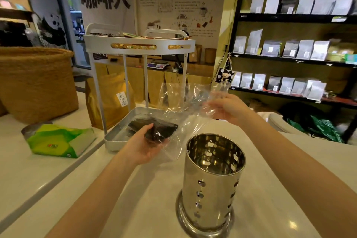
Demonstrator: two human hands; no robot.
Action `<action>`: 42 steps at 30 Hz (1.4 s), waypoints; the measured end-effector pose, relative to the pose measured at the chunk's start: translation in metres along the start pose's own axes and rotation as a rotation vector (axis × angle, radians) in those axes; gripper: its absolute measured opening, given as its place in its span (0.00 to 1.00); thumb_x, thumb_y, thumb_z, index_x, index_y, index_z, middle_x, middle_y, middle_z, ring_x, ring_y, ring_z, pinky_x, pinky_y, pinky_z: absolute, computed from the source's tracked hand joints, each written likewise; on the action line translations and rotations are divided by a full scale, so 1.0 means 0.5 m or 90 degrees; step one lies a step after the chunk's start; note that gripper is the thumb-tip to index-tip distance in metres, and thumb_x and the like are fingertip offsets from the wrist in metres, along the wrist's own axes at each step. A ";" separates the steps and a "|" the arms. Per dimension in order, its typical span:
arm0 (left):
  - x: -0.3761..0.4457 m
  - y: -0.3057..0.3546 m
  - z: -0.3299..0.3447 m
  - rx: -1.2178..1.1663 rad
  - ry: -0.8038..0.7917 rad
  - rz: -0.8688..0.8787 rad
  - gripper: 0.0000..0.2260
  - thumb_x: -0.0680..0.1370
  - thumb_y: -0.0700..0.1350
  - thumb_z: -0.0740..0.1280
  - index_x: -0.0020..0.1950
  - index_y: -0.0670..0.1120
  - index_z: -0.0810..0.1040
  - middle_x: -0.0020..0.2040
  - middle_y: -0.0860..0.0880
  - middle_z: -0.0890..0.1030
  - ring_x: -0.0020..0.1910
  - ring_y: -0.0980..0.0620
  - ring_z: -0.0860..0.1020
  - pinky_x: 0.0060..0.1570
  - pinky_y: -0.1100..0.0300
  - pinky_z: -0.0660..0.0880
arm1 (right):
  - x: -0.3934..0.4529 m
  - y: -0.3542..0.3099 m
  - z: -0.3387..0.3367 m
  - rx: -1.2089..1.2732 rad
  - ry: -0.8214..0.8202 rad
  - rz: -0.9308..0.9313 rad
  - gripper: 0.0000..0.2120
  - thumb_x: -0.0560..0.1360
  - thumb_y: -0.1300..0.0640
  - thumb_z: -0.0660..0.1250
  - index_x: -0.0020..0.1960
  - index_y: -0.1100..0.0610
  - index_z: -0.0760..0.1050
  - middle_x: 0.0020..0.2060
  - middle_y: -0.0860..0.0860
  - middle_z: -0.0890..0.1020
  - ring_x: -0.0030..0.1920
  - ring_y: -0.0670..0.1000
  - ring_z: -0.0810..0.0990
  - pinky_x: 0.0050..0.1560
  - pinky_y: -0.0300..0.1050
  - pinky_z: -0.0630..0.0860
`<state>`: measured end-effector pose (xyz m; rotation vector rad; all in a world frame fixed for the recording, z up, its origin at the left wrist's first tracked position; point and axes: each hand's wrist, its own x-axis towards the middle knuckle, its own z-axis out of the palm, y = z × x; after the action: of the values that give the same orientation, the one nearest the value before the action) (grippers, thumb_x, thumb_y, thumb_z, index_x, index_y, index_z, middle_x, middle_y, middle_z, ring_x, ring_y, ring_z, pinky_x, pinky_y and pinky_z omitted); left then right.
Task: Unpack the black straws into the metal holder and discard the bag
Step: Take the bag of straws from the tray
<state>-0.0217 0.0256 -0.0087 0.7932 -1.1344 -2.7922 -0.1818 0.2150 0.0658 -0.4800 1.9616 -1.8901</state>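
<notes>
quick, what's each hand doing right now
Left hand: grips the bundle of black straws through the clear bag.
Right hand: pinches the bag's open end, held up.

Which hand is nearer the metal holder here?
Left. The left hand grips the straws just left of the metal holder; the right hand holds the bag above and behind it.
</notes>
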 end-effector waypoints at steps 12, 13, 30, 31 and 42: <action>-0.085 0.028 0.130 -0.045 -0.044 0.107 0.07 0.77 0.40 0.61 0.52 0.38 0.74 0.32 0.37 0.82 0.30 0.41 0.81 0.17 0.55 0.76 | -0.082 -0.112 -0.009 0.089 -0.016 -0.134 0.14 0.73 0.66 0.67 0.57 0.58 0.72 0.39 0.52 0.82 0.38 0.48 0.83 0.41 0.47 0.83; -0.092 0.034 0.143 -0.031 -0.048 0.114 0.08 0.77 0.40 0.61 0.55 0.38 0.72 0.36 0.38 0.80 0.33 0.41 0.80 0.16 0.57 0.75 | -0.093 -0.120 -0.021 0.102 -0.003 -0.140 0.13 0.73 0.65 0.67 0.56 0.59 0.72 0.43 0.55 0.82 0.41 0.50 0.83 0.40 0.47 0.83; -0.125 -0.101 0.451 0.163 -0.284 0.051 0.09 0.76 0.38 0.62 0.55 0.40 0.71 0.47 0.40 0.78 0.44 0.43 0.78 0.33 0.50 0.76 | -0.488 -0.137 -0.288 0.188 0.286 -0.259 0.09 0.66 0.63 0.68 0.46 0.59 0.76 0.36 0.50 0.86 0.34 0.48 0.85 0.29 0.38 0.79; -0.129 -0.117 0.465 0.171 -0.295 0.037 0.07 0.76 0.37 0.62 0.53 0.40 0.72 0.45 0.40 0.78 0.44 0.42 0.77 0.34 0.50 0.76 | -0.516 -0.124 -0.301 0.181 0.300 -0.259 0.08 0.65 0.61 0.68 0.44 0.57 0.77 0.35 0.48 0.86 0.33 0.47 0.85 0.29 0.37 0.79; -0.121 -0.388 0.446 0.207 -0.318 -0.129 0.09 0.75 0.35 0.62 0.55 0.37 0.72 0.48 0.38 0.78 0.45 0.41 0.77 0.36 0.44 0.80 | -0.717 0.078 -0.395 0.142 0.471 -0.079 0.09 0.72 0.64 0.66 0.50 0.54 0.77 0.41 0.48 0.86 0.40 0.46 0.85 0.35 0.40 0.78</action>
<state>-0.0411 0.3246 0.0257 0.2182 -1.6990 -3.1204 0.0346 0.5638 0.0437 0.2099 2.1104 -2.5850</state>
